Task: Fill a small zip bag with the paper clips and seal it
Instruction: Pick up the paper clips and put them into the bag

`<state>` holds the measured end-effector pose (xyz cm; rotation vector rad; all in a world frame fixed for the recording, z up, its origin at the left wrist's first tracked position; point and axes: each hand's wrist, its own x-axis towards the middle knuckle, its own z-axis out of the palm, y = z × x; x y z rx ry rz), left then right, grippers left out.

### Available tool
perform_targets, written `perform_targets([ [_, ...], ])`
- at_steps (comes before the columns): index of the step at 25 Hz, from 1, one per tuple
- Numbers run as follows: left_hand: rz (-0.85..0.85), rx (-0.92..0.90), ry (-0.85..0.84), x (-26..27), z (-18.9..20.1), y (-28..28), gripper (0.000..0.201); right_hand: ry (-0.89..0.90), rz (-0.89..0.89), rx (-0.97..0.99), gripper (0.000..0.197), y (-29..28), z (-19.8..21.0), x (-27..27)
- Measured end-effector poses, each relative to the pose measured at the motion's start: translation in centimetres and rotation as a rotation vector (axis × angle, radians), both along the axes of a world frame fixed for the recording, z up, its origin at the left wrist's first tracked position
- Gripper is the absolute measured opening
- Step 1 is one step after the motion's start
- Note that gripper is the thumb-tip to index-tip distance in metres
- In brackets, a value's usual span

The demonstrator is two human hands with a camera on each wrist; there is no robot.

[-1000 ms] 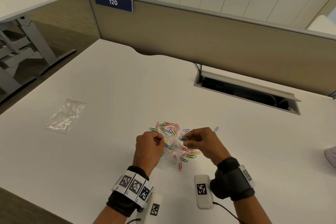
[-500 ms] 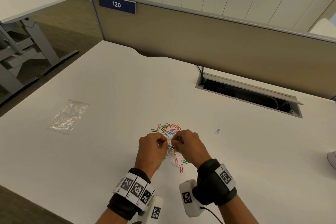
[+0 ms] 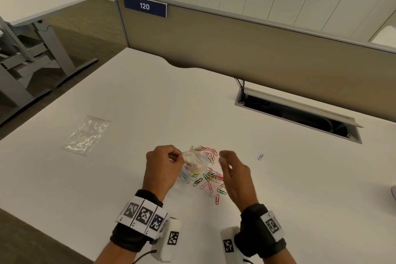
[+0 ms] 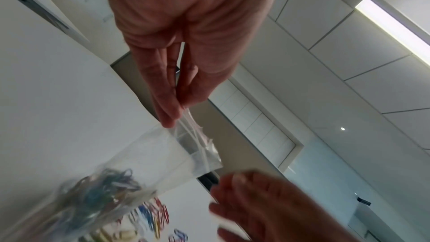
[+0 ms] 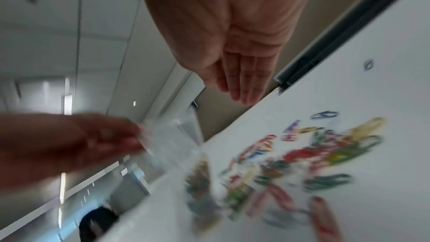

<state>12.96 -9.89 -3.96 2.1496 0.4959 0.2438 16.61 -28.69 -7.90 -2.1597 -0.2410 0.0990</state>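
My left hand (image 3: 171, 159) pinches the top corner of a small clear zip bag (image 3: 194, 164), which hangs just above the white table (image 3: 107, 178). In the left wrist view the thumb and fingers (image 4: 172, 106) clamp the bag's zip strip, and coloured paper clips (image 4: 97, 187) lie bunched in the bag's lower end. My right hand (image 3: 227, 163) hovers to the right of the bag with straight, relaxed fingers (image 5: 242, 87), holding nothing. Loose coloured paper clips (image 3: 211, 176) are scattered on the table under and between both hands.
A single blue clip (image 3: 260, 157) lies apart to the right. A stack of spare clear bags (image 3: 86, 135) lies flat at the left. A cable hatch (image 3: 297, 113) is sunk in the table at the back right, before a beige divider panel (image 3: 257, 53).
Both hands were pinched together at the bag's top half a second ago. Now my right hand has let go and drawn away to the right; the left still holds the bag.
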Motion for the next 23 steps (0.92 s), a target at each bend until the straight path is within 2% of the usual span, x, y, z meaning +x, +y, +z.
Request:
perform_targets([
  [3, 0.036, 0.043, -0.043, -0.3, 1.1, 2.3, 0.008, -0.004, 0.139, -0.260, 0.041, 0.7, -3.1, -0.9],
  [7, 0.094, 0.052, -0.072, -0.4, 1.8, 5.3, 0.005, -0.045, 0.433, -0.516, 0.075, 5.3, -6.1, -2.7],
  [9, 0.101, 0.059, -0.078, -0.4, 1.8, 6.1, 0.004, -0.108, 0.496, -0.625, 0.080, 7.7, -7.6, -3.2],
  [14, 0.067, 0.050, -0.070, 0.4, 1.2, 6.4, 0.003, -0.133, 0.508, -0.795, 0.077, 8.8, -9.0, -1.7],
  [17, 0.023, 0.023, -0.065, 1.3, 0.9, 6.2, 0.005, 0.013, 0.475, -0.899, 0.079, 6.9, -8.6, -1.5],
  [20, 0.000, 0.004, -0.066, 2.1, 0.9, 6.3, 0.007, -0.007, 0.409, -0.902, 0.080, 5.2, -8.7, -1.9],
  [23, -0.013, -0.003, -0.063, 2.4, 0.9, 6.8, 0.006, -0.011, 0.373, -0.879, 0.082, 6.1, -7.8, -1.0],
])
